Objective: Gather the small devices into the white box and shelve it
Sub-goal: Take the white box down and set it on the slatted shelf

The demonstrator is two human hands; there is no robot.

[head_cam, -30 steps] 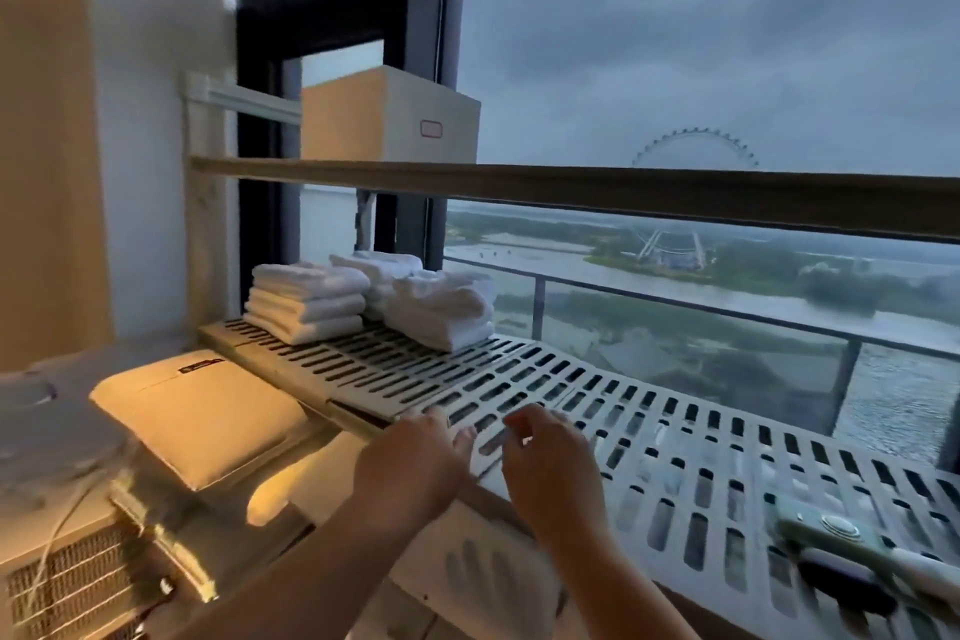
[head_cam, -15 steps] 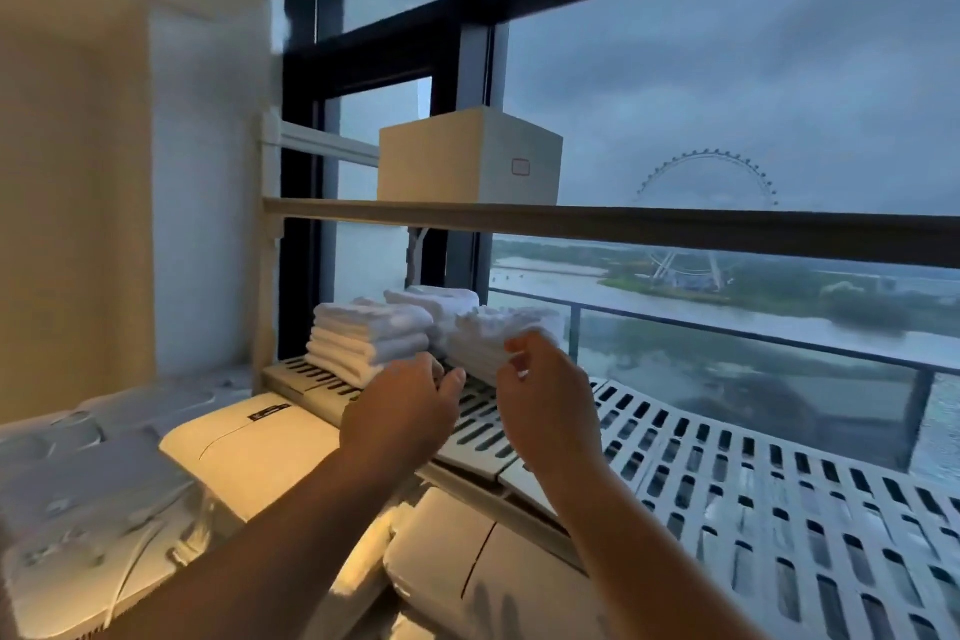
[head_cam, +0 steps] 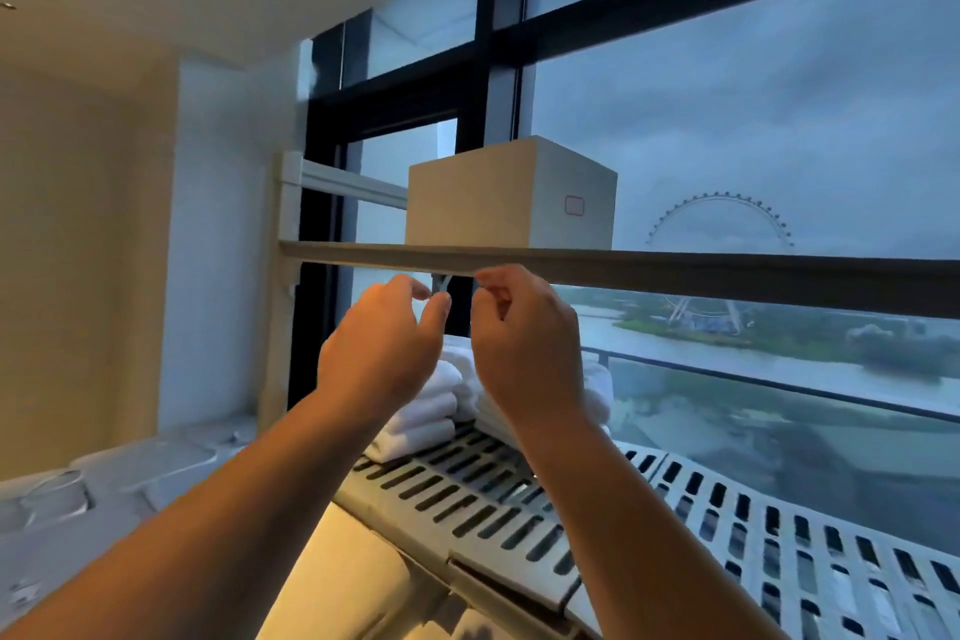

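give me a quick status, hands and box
Left hand and right hand raised, empty, just under the shelf rail. Box on top shelf, untouched. Rail between hands and box.

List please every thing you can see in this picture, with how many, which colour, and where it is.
Box: one, white, on the upper shelf by the window.
Upper shelf: one, grey-beige, crossing the view above the hands.
Towels: several folded stacks, exact count hidden, white, on the slotted shelf behind the hands.
Slotted shelf: one, white, lower right.
Cushion: one, cream, bottom centre under the slotted shelf.
Window: one, black frame, behind the shelves.
Left hand: raised, empty, fingers curled.
Right hand: raised, empty, fingers curled.
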